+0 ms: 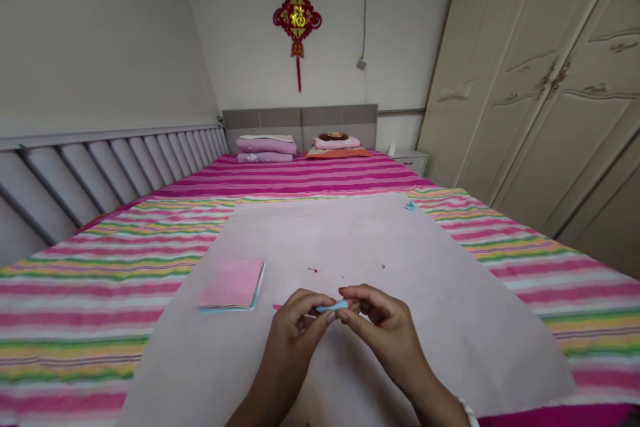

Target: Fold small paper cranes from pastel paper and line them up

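Right hand (pixel 384 315) bare; whitish band (pixel 469 411) (partly visible) on forearm (pixel 425 383).

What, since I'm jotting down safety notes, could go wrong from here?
The blue strip pinched between the left hand and right hand might crease or slip. The pink-topped stack on the pale sheet could shift if bumped. The small blue object near the sheet's far right corner might get knocked onto the striped cover.

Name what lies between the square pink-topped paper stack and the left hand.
The head view shows a small, slim pink object there, against the large pale sheet, beside the left hand.
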Motion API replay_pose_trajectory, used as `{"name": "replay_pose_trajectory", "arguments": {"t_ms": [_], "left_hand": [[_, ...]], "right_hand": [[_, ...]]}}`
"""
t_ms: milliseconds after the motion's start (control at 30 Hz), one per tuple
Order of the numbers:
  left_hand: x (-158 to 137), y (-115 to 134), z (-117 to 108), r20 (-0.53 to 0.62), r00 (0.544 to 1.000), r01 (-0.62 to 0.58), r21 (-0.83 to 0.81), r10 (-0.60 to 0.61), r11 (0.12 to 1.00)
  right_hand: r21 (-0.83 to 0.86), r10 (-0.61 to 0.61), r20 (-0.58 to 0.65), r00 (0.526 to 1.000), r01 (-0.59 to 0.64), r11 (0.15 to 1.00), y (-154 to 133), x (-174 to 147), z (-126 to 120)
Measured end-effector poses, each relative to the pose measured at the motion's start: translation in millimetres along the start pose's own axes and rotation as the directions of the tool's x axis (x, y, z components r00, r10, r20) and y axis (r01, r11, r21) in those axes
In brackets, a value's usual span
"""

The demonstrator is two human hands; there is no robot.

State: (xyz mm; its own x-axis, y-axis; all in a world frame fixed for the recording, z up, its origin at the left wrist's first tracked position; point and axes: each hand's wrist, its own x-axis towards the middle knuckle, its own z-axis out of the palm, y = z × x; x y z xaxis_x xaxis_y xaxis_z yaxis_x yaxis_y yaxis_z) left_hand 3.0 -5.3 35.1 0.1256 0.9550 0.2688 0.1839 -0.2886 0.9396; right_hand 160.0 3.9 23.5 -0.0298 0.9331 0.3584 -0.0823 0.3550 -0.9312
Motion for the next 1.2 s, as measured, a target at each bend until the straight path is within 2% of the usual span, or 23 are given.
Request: {"name": "replay_pose_trajectory", "arguments": {"t_ms": [200, 300, 433, 667, 767, 967, 1200], "left_hand": [[0.9, 2.5, 0.5, -0.004, 1.0, 0.024, -0.007, -0.024, 1.0], [0.7, 3.9, 0.0, 0.008, 1.0, -0.021, 0.053, 0.021, 0.998], [1.6, 4.6, -2.0, 0.046, 0.997, -0.065, 0.155, 0.059, 0.986], [2.1, 4.1, -6.5, 0.128, 0.986, -0.133, 0.198, 0.109, 0.971], [1.3, 4.4, -6.9, 0.108, 0.988, -0.126, 0.199, 0.106, 0.972], [4.3, -3.0, -10.8, 0.044, 0.999, -0.019, 0.131, 0.014, 0.991], [2.6, -2.8, -13.6, 0.047, 0.999, -0.031, 0.122, 0.026, 0.992]], "right_hand": [[-0.127, -0.115, 0.092, 0.989, 0.126, 0.984, -2.2, 3.1, -2.3], [-0.176, -0.134, 0.116, 0.984, 0.153, 0.972, -2.0, 2.6, -3.1], [-0.18, -0.148, 0.131, 0.98, 0.171, 0.969, -0.7, 0.3, -3.5], [-0.141, -0.182, 0.184, 0.966, 0.209, 0.968, 3.2, -0.9, -5.2], [-0.098, -0.18, 0.177, 0.968, 0.199, 0.975, 4.8, -1.2, -5.5], [0.004, -0.117, 0.164, 0.98, 0.118, 0.993, 8.7, -2.3, -5.7], [0.061, -0.032, 0.229, 0.973, 0.018, 0.998, 10.8, 3.7, -6.3]]}}
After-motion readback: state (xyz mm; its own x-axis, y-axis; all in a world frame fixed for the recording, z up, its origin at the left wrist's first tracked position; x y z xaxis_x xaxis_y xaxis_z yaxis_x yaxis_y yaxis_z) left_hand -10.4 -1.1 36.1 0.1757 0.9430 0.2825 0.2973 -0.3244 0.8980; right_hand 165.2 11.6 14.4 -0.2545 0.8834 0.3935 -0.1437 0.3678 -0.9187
